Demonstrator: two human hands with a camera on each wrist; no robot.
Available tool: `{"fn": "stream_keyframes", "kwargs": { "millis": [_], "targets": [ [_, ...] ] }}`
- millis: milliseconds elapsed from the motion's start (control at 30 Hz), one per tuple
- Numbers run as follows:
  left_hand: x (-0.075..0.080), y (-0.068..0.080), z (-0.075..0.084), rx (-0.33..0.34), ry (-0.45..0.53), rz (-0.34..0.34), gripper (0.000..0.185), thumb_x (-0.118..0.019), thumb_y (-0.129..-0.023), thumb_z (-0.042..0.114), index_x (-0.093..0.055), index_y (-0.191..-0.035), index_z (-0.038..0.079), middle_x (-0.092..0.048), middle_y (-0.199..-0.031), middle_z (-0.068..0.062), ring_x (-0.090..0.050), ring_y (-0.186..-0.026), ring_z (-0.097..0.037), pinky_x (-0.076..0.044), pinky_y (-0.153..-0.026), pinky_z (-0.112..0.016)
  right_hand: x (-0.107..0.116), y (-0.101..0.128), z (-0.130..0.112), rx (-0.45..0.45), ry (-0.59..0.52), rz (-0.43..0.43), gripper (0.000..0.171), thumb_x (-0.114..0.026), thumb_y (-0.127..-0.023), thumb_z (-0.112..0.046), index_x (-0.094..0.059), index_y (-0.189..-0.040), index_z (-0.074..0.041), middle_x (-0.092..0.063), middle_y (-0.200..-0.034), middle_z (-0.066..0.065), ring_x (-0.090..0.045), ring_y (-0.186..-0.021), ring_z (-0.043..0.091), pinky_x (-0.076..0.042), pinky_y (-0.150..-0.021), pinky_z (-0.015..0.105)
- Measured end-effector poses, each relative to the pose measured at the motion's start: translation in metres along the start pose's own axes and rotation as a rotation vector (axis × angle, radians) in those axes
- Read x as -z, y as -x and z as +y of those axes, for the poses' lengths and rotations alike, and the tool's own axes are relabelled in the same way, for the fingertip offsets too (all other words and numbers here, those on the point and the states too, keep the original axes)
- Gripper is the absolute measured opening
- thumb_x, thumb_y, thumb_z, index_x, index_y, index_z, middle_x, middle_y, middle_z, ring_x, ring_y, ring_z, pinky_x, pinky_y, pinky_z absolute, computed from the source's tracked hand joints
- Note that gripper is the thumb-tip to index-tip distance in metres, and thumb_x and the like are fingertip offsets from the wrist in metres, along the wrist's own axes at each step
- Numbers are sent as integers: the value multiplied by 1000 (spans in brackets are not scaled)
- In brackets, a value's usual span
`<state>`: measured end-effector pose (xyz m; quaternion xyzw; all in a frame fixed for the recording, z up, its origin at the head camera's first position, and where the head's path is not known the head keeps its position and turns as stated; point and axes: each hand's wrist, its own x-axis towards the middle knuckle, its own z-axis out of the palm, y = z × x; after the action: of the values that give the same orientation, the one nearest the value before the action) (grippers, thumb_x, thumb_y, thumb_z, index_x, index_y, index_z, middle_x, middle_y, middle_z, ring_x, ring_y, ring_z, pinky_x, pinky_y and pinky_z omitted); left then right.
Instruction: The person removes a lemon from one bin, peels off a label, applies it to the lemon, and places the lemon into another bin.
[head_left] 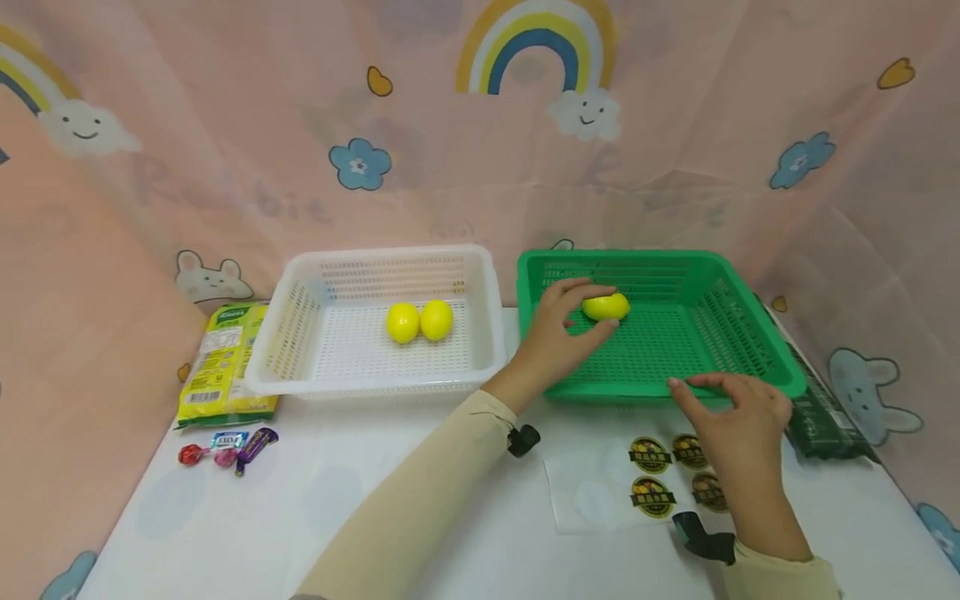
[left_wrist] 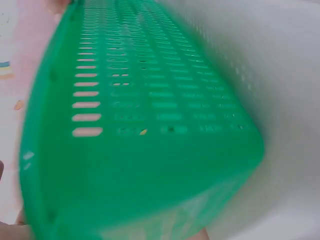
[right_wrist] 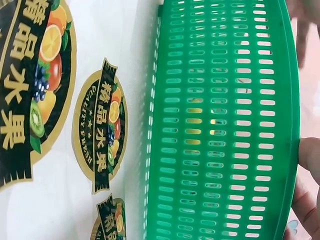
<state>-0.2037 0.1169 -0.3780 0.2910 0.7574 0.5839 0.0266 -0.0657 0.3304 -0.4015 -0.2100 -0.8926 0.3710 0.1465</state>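
Observation:
Inside the green basket (head_left: 675, 387), a lemon (head_left: 606, 307) lies between the fingers and thumb of my left hand (head_left: 558, 329). The fingers curl over its far side, with the thumb along its near side. My right hand (head_left: 742, 417) grips the basket's front rim near the right corner, thumb outside and fingers over the edge. Yellow shows through the slots of the green wall (right_wrist: 170, 180) in the right wrist view. The left wrist view has the basket's green side (left_wrist: 140, 165) close up, mostly hiding the left hand. Two more lemons (head_left: 403, 322) lie in the white basket (head_left: 300, 387).
A sheet of round fruit stickers (head_left: 592, 500) lies before the green basket. Left of the white basket are a yellow packet (head_left: 225, 367) and several wrapped sweets (head_left: 257, 446). A dark green packet (head_left: 825, 421) lies at the right. A patterned pink cloth (head_left: 420, 217) hangs behind.

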Motion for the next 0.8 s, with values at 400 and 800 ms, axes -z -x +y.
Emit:
{"fn": "stream_keyframes", "kwargs": {
  "millis": [400,800],
  "targets": [
    [86,65,-5,-23,-52,162,48,-73,-100,25,-63,-146,15,-47,-156,-6,-50,-135,-31,-44,-107,-59,5,-6,-3,-28,56,-50,68,-70,-101,-50,-58,-148,-2,-44,-155,29,-12,-151,52,-26,-108,77],
    [169,92,-15,107,-159,265,48,-69,-103,27,-59,-149,19,-42,-158,-8,-45,-136,-33,-39,-109,-60,-16,5,-87,66,-371,-133,74,-70,-104,-35,-32,-167,-25,-19,-172,7,-31,-152,36,-34,-120,56]
  ]
}}
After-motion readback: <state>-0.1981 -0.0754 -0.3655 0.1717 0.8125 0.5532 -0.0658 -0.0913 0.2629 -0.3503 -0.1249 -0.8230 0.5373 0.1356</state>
